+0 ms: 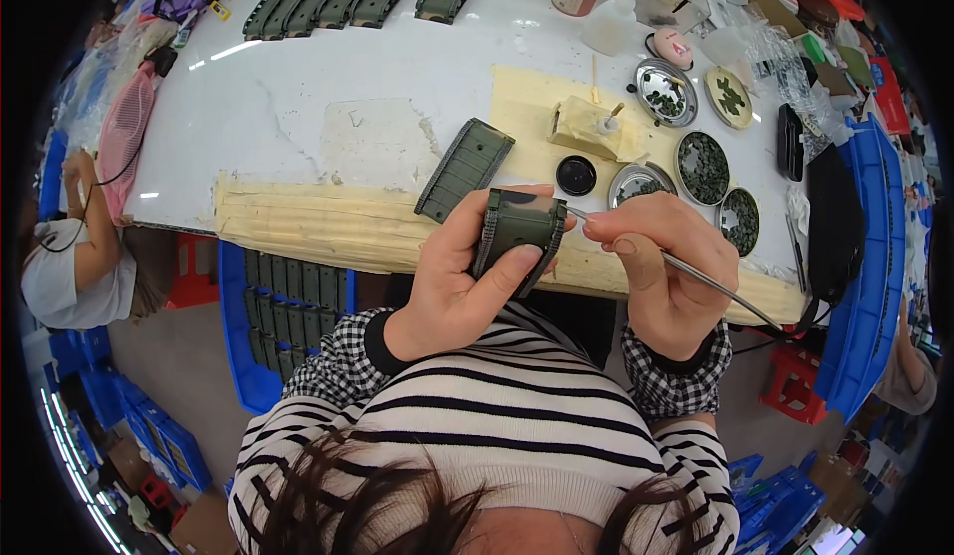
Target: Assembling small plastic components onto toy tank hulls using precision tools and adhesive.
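My left hand [447,297] holds a curved green camouflage plastic part [523,219] above the near table edge, thumb pressed on its face. In my right hand [671,267] is a slim metal rod tool [714,285], pinched between thumb and fingers. Its thin tip meets or nearly meets the part's upper right edge; I cannot tell which. Just beyond my left hand, a similar ribbed green part [465,167] lies on the table. Small dark green pieces [703,169] fill round tins beyond my right hand, one tin partly hidden by it.
Yellow tape [328,219] covers the table's front edge. A taped block [581,130] stands near a black round cap [575,174]. More green parts [333,0] line the far side. A blue crate [235,336] of parts sits below left; another person's arm [94,247] shows at far left.
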`<state>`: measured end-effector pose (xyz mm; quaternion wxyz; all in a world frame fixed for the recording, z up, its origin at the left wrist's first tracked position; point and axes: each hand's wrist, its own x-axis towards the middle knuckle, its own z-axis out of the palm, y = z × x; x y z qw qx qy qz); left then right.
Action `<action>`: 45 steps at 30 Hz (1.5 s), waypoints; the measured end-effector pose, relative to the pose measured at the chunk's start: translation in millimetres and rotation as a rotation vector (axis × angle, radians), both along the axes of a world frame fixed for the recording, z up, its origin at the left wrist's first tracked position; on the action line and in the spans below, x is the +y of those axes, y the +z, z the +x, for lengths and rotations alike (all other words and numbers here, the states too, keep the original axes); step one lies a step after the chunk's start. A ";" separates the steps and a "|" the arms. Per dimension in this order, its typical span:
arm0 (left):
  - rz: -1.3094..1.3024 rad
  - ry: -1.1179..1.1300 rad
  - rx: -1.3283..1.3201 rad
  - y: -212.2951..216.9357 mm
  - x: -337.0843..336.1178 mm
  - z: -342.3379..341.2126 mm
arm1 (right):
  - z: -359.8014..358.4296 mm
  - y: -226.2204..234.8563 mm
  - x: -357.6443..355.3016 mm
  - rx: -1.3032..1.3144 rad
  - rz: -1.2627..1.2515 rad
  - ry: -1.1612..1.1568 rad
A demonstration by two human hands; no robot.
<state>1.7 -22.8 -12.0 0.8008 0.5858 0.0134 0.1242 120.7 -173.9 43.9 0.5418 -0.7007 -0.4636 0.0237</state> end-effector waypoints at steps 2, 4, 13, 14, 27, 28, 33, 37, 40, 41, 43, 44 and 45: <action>-0.008 0.010 -0.028 -2.3 -0.1 1.1 | 0.4 0.3 0.2 0.037 0.017 -0.007; -0.172 0.008 0.007 2.0 -1.9 2.9 | 1.3 -1.8 0.9 0.099 0.056 -0.015; -0.996 -0.297 0.076 -6.6 12.7 8.3 | 6.5 -22.8 -3.0 0.114 0.224 -0.102; -1.031 -0.319 0.068 -8.2 11.8 8.9 | 6.8 -24.5 -2.7 0.098 0.184 -0.138; -1.256 -0.392 0.135 -14.9 4.0 12.7 | 62.3 -28.0 19.3 -0.487 -0.195 -0.419; -1.298 -0.413 0.104 -16.2 3.3 13.1 | 63.6 -29.4 21.3 -0.493 -0.192 -0.405; -1.324 -0.421 0.113 -17.7 2.6 13.1 | 64.3 -30.1 22.1 -0.515 -0.151 -0.371; -1.339 -0.439 0.100 -18.1 2.0 13.3 | 33.4 -5.3 11.3 -0.321 0.110 -0.453; -1.331 -0.448 0.104 -16.6 0.9 14.2 | 15.3 -13.1 15.2 0.009 0.237 -0.240; -1.287 -0.436 0.139 -14.3 0.8 14.0 | 13.4 -12.9 13.1 0.047 0.125 -0.180; -1.195 -0.409 0.206 -9.6 0.9 13.6 | 6.3 -14.2 19.8 0.279 0.192 -0.143; -1.189 -0.410 0.209 -9.8 0.8 13.6 | 4.0 -15.1 22.4 0.395 0.225 -0.123; -1.183 -0.409 0.210 -9.6 1.0 13.1 | 4.5 -16.7 22.8 0.386 0.202 -0.124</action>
